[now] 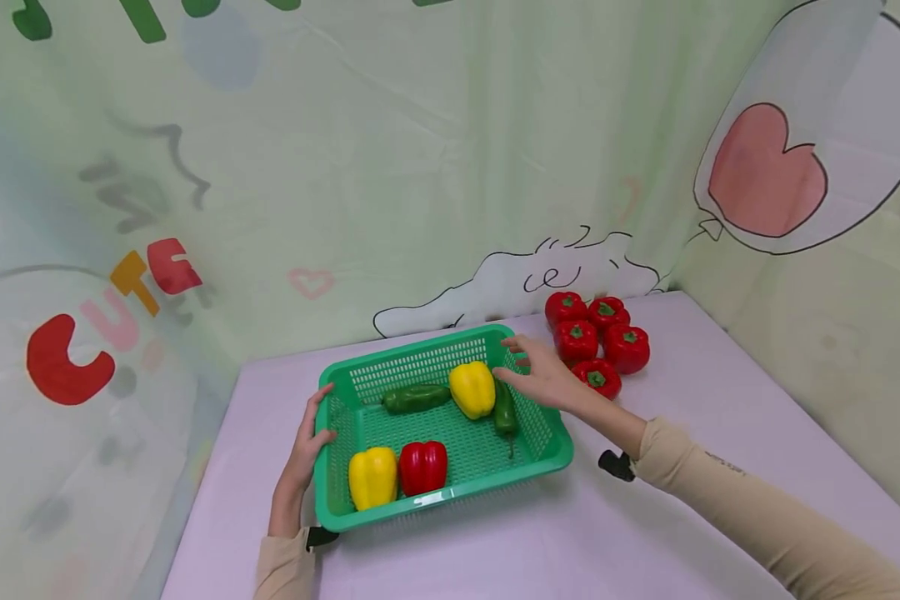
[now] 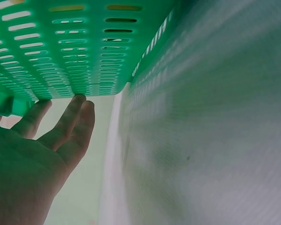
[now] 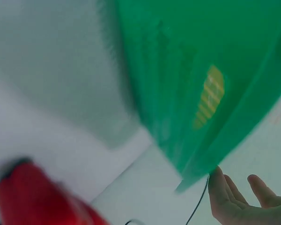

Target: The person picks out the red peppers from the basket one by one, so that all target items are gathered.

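Note:
A green plastic basket with slotted walls is in the middle of the head view. It holds a yellow bell pepper beside a red bell pepper at the near side. Farther back lie another yellow bell pepper, a long green pepper to its left and a second long green pepper to its right. My left hand holds the basket's left rim; the left wrist view shows fingertips against its outer wall. My right hand is over the right rim, fingers spread, gripping nothing.
Several red bell peppers stand grouped on the table behind the right hand. A pale lilac cloth covers the table. Printed curtains hang behind and at both sides.

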`<control>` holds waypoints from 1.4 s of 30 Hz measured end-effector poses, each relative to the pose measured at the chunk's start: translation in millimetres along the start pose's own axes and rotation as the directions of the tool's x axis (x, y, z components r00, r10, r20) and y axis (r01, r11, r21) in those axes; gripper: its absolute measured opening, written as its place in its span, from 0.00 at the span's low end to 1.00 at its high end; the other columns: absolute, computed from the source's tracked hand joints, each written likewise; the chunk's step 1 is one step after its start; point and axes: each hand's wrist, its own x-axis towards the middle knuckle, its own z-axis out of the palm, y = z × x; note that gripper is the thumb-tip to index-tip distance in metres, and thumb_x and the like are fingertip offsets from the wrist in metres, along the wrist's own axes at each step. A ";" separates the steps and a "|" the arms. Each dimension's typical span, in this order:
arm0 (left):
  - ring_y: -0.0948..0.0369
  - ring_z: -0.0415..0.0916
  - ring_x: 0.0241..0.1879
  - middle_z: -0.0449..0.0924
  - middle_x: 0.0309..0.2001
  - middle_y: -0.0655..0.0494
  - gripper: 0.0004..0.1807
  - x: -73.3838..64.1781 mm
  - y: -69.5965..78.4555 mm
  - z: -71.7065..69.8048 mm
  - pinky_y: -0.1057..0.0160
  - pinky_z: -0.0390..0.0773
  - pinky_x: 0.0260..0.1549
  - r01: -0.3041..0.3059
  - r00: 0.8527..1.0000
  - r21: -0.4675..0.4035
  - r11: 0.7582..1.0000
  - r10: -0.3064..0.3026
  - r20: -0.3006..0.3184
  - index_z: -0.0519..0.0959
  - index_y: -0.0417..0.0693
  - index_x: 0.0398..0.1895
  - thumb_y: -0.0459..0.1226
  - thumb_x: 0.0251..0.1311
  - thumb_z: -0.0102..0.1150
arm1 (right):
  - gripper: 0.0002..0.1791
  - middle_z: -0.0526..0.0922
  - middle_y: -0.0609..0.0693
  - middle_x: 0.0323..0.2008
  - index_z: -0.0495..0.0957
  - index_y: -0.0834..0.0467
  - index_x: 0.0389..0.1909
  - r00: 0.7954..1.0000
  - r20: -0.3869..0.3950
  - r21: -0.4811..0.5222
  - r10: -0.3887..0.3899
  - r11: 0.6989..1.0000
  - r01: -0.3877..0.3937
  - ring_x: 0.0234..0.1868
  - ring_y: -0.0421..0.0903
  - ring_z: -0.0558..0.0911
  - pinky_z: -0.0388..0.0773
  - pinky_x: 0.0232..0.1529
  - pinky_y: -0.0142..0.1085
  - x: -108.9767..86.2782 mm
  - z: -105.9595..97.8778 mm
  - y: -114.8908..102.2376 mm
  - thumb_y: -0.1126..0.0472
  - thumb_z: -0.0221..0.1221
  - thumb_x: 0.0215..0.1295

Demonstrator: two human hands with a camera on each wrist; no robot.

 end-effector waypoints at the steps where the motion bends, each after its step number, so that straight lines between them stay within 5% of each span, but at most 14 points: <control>1: 0.41 0.53 0.65 0.41 0.77 0.41 0.41 0.9 0.1 -0.2 0.41 0.60 0.57 -0.004 1.000 0.001 1.000 0.004 0.004 0.49 0.45 0.77 0.25 0.56 0.40 | 0.32 0.67 0.67 0.65 0.64 0.64 0.68 1.000 0.003 0.002 -0.012 1.000 0.012 0.60 0.65 0.73 0.76 0.53 0.55 0.0 4.8 -2.9 0.53 0.58 0.68; 19: 0.42 0.53 0.66 0.41 0.77 0.40 0.41 -2.6 -3.7 1.0 0.44 0.60 0.57 0.007 1.000 0.026 1.000 -0.007 -0.002 0.49 0.46 0.77 0.26 0.55 0.41 | 0.29 0.74 0.58 0.61 0.70 0.63 0.63 0.960 0.220 0.083 -0.174 0.984 0.160 0.52 0.54 0.77 0.77 0.52 0.48 -12.8 91.9 -34.5 0.53 0.60 0.64; 28: 0.42 0.54 0.65 0.42 0.77 0.41 0.41 1.1 -2.3 0.6 0.44 0.60 0.57 -0.005 1.000 0.018 1.000 0.005 -0.004 0.50 0.45 0.77 0.25 0.55 0.41 | 0.30 0.75 0.57 0.58 0.72 0.59 0.61 0.934 0.321 0.021 -0.157 0.987 0.159 0.54 0.52 0.75 0.76 0.51 0.46 -12.5 110.1 -35.6 0.49 0.62 0.62; 34: 0.41 0.55 0.63 0.44 0.76 0.40 0.41 3.2 -0.9 1.3 0.46 0.62 0.55 -0.003 1.000 0.006 1.000 0.003 -0.005 0.50 0.44 0.76 0.26 0.55 0.42 | 0.32 0.77 0.54 0.49 0.72 0.62 0.58 0.903 0.396 -0.001 -0.167 0.983 0.182 0.47 0.49 0.76 0.81 0.38 0.36 -13.3 117.5 -37.1 0.53 0.69 0.55; 42: 0.42 0.53 0.65 0.43 0.77 0.41 0.42 3.5 -3.0 -0.1 0.44 0.60 0.57 -0.006 1.000 0.006 1.000 0.006 -0.005 0.50 0.45 0.77 0.26 0.54 0.41 | 0.27 0.79 0.50 0.43 0.74 0.62 0.53 0.892 0.426 0.035 -0.149 0.988 0.148 0.44 0.48 0.76 0.80 0.37 0.36 -10.4 119.8 -37.9 0.56 0.69 0.55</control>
